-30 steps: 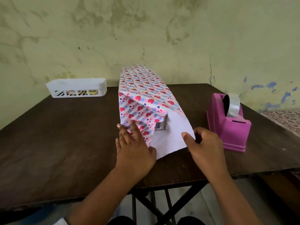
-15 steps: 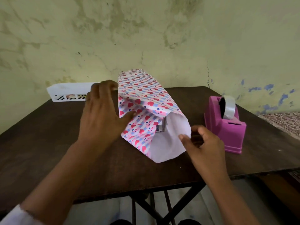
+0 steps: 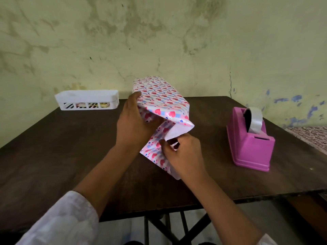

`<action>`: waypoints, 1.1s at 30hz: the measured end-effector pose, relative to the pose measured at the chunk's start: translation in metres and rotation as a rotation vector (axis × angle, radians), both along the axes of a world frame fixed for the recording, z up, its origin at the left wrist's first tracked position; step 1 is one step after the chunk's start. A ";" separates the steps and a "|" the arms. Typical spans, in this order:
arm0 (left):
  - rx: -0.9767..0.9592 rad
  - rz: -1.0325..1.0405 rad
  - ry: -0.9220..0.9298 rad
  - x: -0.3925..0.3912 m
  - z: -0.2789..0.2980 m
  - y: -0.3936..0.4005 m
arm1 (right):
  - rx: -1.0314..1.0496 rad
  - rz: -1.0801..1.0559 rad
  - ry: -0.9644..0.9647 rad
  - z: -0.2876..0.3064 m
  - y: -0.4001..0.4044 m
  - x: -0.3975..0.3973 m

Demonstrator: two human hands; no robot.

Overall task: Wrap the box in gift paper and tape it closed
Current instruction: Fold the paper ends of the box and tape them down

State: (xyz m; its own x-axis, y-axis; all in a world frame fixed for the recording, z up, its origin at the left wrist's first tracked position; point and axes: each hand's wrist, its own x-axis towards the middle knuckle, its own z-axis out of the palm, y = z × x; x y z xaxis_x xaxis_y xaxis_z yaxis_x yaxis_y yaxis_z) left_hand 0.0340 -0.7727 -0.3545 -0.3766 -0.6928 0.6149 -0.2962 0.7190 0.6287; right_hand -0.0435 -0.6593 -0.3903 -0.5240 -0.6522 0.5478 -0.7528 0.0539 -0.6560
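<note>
Box: wrapped in heart-print paper (image 3: 160, 93), lying on the table (image 3: 58, 156) near its middle, long side running away from the person; the box itself is hidden under the paper.
Near end: not closed; loose flaps stick out toward the person, white underside showing at one fold.
Left hand (image 3: 131, 124): against the left side of the wrapped box, thumb up along the top edge, fingers hidden behind the paper; it grasps the side of the package.
Right hand (image 3: 184, 152): at the near end, fingers curled, pinching the loose paper flap between thumb and fingers.
Sleeve (image 3: 65, 221): white, on the left forearm.
Tape dispenser (image 3: 250, 142): pink, with a roll of clear tape on top, standing on the table to the right of the box, apart from it.
Basket (image 3: 86, 99): white, slotted, at the far left edge of the table by the wall; small items inside, too blurred to name.
Wall (image 3: 159, 32): pale green, stained and cracked.
</note>
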 end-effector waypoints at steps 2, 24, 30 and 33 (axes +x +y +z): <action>0.002 -0.029 0.018 0.002 0.001 -0.003 | 0.032 -0.003 -0.105 0.001 -0.007 0.001; 0.033 -0.132 0.002 0.010 -0.032 -0.003 | 0.036 0.350 -0.633 0.004 0.000 -0.020; 0.208 -0.059 -0.003 0.010 -0.035 -0.006 | -0.127 -0.135 -0.493 0.003 -0.004 -0.042; 0.217 -0.051 -0.011 0.010 -0.035 -0.003 | 0.033 -0.092 -0.411 0.009 -0.011 -0.057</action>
